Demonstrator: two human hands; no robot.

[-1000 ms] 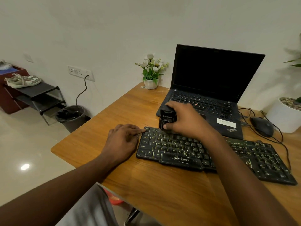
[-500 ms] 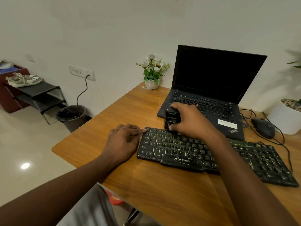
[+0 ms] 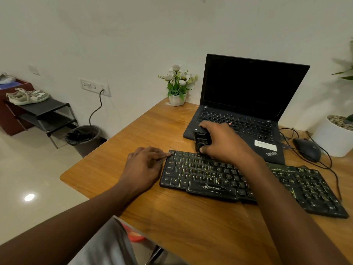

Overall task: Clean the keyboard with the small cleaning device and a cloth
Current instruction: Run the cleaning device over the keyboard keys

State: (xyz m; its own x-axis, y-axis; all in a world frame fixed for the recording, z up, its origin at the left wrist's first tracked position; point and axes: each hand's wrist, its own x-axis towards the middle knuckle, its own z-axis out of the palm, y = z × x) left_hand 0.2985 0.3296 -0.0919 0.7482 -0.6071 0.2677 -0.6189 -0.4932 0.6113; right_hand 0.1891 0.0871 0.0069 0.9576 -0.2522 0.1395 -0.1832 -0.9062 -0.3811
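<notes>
A black Zebronics keyboard (image 3: 206,180) with yellow-lit legends lies on the wooden desk (image 3: 152,123). My right hand (image 3: 223,143) grips a small black cleaning device (image 3: 200,139) held upright, its lower end on the keyboard's top key rows near the left. My left hand (image 3: 145,165) rests on the desk at the keyboard's left end, fingers curled, index fingertip touching the top-left corner key. No cloth is in view.
An open black laptop (image 3: 248,104) sits right behind the keyboard. A black mouse (image 3: 307,150) with cables lies to the right, beside a white planter (image 3: 334,138). A small flower pot (image 3: 177,98) stands at the desk's back. Left on the floor: bin (image 3: 84,138), shoe rack (image 3: 44,115).
My right hand has slid the device a little to the right along the upper key rows. My left hand has stayed at the keyboard's left end.
</notes>
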